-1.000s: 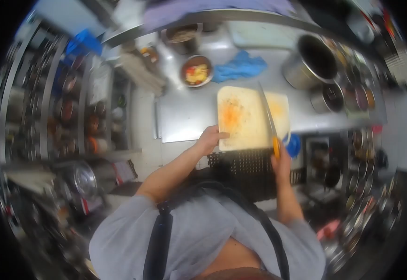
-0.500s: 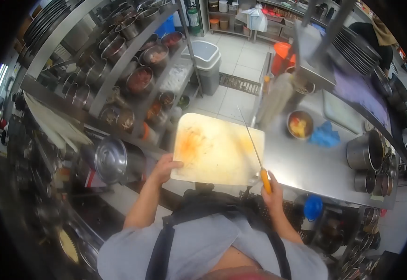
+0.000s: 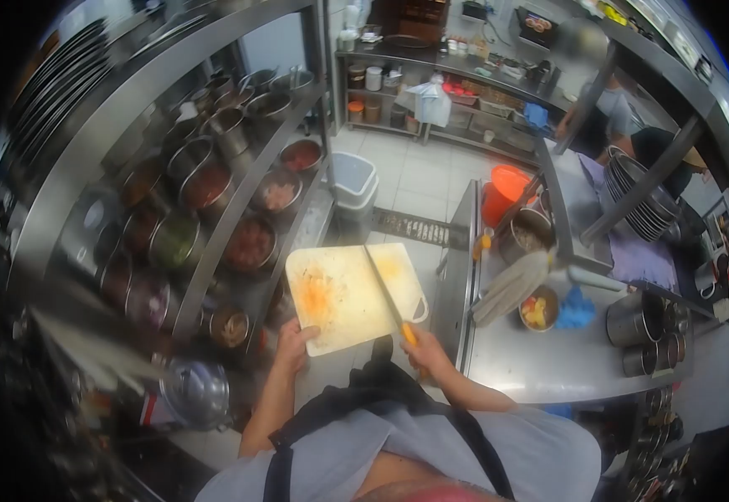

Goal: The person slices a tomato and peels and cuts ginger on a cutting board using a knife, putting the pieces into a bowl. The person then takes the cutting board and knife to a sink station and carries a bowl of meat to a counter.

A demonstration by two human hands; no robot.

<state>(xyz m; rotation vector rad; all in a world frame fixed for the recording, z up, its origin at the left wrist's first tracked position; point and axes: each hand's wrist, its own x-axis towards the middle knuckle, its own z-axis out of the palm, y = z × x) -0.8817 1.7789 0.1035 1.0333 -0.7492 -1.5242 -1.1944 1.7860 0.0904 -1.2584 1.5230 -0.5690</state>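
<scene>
A cream cutting board (image 3: 343, 297) with orange stains is held up in front of my body. My left hand (image 3: 294, 345) grips its near left corner, thumb on top. In my right hand (image 3: 427, 351) is a knife (image 3: 387, 291) with a yellow-orange handle. Its long blade points away from me and lies over the right part of the board; whether it touches the surface I cannot tell. The handle slot of the board shows just right of the blade.
Left stands a metal rack (image 3: 251, 159) full of steel bowls. On the right a steel counter (image 3: 506, 360) bears a bowl of yellow and red pieces (image 3: 538, 308), a blue cloth (image 3: 577, 308) and steel pots (image 3: 634, 318). Ahead are a grey bin (image 3: 353, 177) and an orange bucket (image 3: 505, 194). Another person (image 3: 619, 113) stands far right.
The view has shifted forward along the aisle and tilted up. The board and knife now sit lower and further left in view, and the blade has come across the board.
</scene>
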